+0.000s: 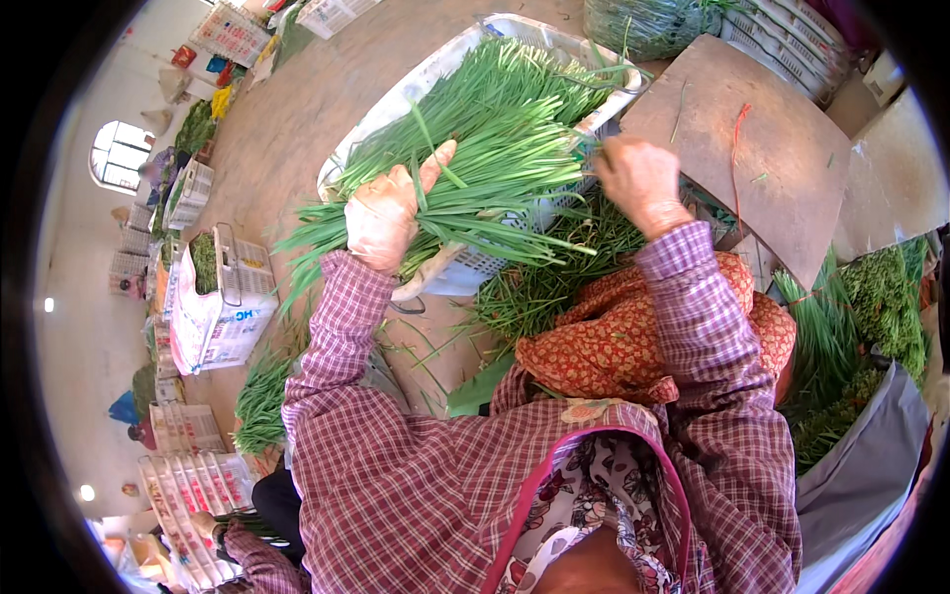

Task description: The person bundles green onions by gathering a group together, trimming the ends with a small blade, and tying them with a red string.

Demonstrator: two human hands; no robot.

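Observation:
In a thin pale glove, my left hand (386, 216) is closed around the leafy part of a bunch of garlic chives (515, 163), thumb lying over the top. The pale stem ends point right, while the long green leaves hang out past my wrist on the left. Beneath the bunch is a white plastic crate (396, 104) heaped with more chives (475, 84). My right hand (643, 183) is just right of the stem ends, its fingers curled together; whatever they hold is hidden. Loose leaves and trimmings (554, 262) lie below the crate's near side.
A brown board (757, 139) with a red string (737, 163) on it is at the right. Red flowered cloth (633, 327) covers my lap. More green bundles (826, 327) lie far right. Filled crates (233, 297) line the left, and another person's hand (205, 525) shows at lower left.

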